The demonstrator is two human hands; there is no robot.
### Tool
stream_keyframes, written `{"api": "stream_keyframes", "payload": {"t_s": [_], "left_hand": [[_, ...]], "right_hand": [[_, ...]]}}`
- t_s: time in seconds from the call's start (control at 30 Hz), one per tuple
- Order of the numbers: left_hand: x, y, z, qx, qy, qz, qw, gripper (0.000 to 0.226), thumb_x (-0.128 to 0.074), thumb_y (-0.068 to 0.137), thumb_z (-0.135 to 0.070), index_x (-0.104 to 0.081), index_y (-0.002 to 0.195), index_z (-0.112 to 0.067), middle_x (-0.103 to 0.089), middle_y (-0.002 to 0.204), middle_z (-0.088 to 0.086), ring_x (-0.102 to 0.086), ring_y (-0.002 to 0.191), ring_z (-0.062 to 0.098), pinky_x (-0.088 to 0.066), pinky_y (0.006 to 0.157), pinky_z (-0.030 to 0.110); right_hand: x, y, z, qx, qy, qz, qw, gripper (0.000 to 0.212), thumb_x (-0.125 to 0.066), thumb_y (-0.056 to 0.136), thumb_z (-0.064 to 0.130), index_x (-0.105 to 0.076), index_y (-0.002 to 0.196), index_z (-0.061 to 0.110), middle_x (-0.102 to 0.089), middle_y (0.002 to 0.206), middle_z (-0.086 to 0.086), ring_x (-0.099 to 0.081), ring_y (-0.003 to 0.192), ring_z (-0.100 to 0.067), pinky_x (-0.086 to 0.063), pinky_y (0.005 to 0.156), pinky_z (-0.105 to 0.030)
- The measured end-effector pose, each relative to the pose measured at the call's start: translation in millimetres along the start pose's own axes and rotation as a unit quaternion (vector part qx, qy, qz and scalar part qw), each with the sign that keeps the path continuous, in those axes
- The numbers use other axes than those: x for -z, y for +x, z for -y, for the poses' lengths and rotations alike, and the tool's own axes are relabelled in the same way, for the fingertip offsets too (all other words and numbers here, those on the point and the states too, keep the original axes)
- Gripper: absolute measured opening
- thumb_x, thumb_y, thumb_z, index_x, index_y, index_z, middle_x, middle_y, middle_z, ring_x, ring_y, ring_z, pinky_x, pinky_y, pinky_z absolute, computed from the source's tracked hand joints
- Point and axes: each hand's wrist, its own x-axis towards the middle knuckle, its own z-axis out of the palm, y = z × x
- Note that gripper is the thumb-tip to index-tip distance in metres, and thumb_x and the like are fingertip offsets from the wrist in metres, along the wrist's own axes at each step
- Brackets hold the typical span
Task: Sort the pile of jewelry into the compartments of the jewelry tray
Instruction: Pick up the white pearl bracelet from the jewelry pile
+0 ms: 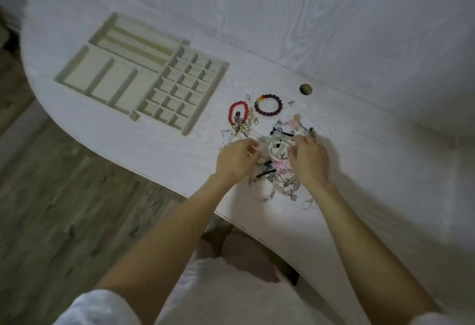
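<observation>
Person: seated at the near edge of the table (359, 42), both forearms reaching forward over it; pale sleeves at the bottom of the view.

Left hand (235, 159): on the left flank of the pile, fingers curled inward toward the tangle; they seem to pinch a pale strand at the fingertips, though blur keeps me from saying which piece.

Right hand (308, 160): on the right flank of the pile, palm down, fingers loosely bent and resting on the jewelry; whether they grip anything I cannot tell.

Jewelry pile (276, 168): directly between the two hands, touching both; a knot of pale beads, pink bits, dark clips and thin chains, spilling toward the near table edge.

Red bracelet (237, 112): just beyond the left hand, lying flat, apart from the main knot but touching a cluster of small charms.

Dark bracelet (268, 104): just beside the red one, further right, lying free and flat.

Jewelry tray (221, 78): farthest, up and to the left of the pile; small square cells nearest the pile, long slots behind, wide bays at far left; no jewelry in any that I can see.

Key relation: the tray lies forward-left of the fingers, so the left hand is the nearer carrier; the two loose bracelets sit on that line.

Judgement: sorting looks barely begun; untangling comes first.
</observation>
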Motion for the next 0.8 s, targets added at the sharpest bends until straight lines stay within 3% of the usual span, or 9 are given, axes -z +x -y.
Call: {"api": "stream_keyframes", "payload": {"t_s": [0.1, 0.23, 0.33, 0.5, 0.57, 0.67, 0.8], "left_hand": [[-21, 17, -15, 0.025, 0.072, -0.013, 0.997, 0.029, -0.052, 0.092, -0.046, -0.062, 0.104, -0.021, -0.066, 0.097, -0.004, -0.062, 0.087, 0.017, -0.047, 0.069, 0.028], [-32, 27, -13, 0.036, 0.106, -0.036, 0.993, 0.034, -0.056, 0.086, -0.054, -0.058, 0.097, -0.022, -0.064, 0.095, -0.004, -0.060, 0.083, 0.018, -0.049, 0.070, 0.031], [-30, 30, -8, 0.015, 0.064, -0.031, 0.997, 0.037, -0.060, 0.084, -0.052, -0.059, 0.107, -0.022, -0.061, 0.100, -0.005, -0.059, 0.085, 0.015, -0.045, 0.067, 0.027], [-15, 21, 1, -0.030, -0.089, -0.006, 0.996, 0.045, -0.065, 0.086, -0.030, -0.049, 0.128, -0.028, -0.061, 0.088, -0.008, -0.059, 0.075, 0.011, -0.051, 0.068, 0.030], [-10, 20, 3, -0.051, -0.113, -0.005, 0.992, 0.044, -0.065, 0.086, -0.026, -0.051, 0.128, -0.030, -0.062, 0.094, -0.008, -0.060, 0.076, 0.010, -0.053, 0.070, 0.032], [-8, 23, 0, -0.091, -0.143, 0.007, 0.986, 0.033, -0.064, 0.087, -0.022, -0.060, 0.120, -0.026, -0.060, 0.105, -0.002, -0.057, 0.088, 0.011, -0.049, 0.077, 0.028], [-11, 27, -3, -0.119, -0.111, 0.044, 0.986, 0.019, -0.061, 0.091, -0.025, -0.069, 0.107, -0.022, -0.059, 0.113, -0.001, -0.050, 0.102, 0.009, -0.042, 0.087, 0.029]], "right_hand": [[-7, 11, -3, 0.018, -0.030, 0.019, 0.999, 0.029, -0.051, 0.094, 0.023, -0.058, 0.117, 0.007, -0.061, 0.116, -0.012, -0.049, 0.109, -0.027, -0.039, 0.094, -0.036], [-2, 12, 1, 0.033, 0.061, 0.052, 0.996, 0.022, -0.052, 0.094, 0.020, -0.057, 0.111, 0.007, -0.061, 0.106, -0.009, -0.052, 0.102, -0.023, -0.044, 0.091, -0.038], [12, 8, 6, 0.081, 0.139, 0.054, 0.985, 0.018, -0.053, 0.093, 0.019, -0.061, 0.108, 0.012, -0.058, 0.099, 0.000, -0.052, 0.087, -0.014, -0.045, 0.088, -0.038], [29, 3, 17, 0.067, 0.230, 0.063, 0.969, 0.020, -0.054, 0.093, 0.016, -0.063, 0.110, 0.017, -0.060, 0.098, 0.002, -0.056, 0.078, -0.011, -0.048, 0.076, -0.027], [34, 3, 21, 0.063, 0.248, 0.062, 0.965, 0.020, -0.053, 0.094, 0.015, -0.064, 0.110, 0.014, -0.060, 0.096, 0.004, -0.055, 0.074, -0.004, -0.048, 0.075, -0.024], [40, 5, 23, 0.061, 0.274, 0.050, 0.959, 0.018, -0.050, 0.095, 0.011, -0.065, 0.106, 0.012, -0.059, 0.085, 0.008, -0.048, 0.054, -0.001, -0.038, 0.054, -0.010], [53, 6, 20, 0.036, 0.329, 0.023, 0.943, 0.014, -0.047, 0.097, 0.012, -0.059, 0.099, 0.019, -0.061, 0.085, 0.012, -0.055, 0.066, 0.000, -0.040, 0.060, -0.011]]}}
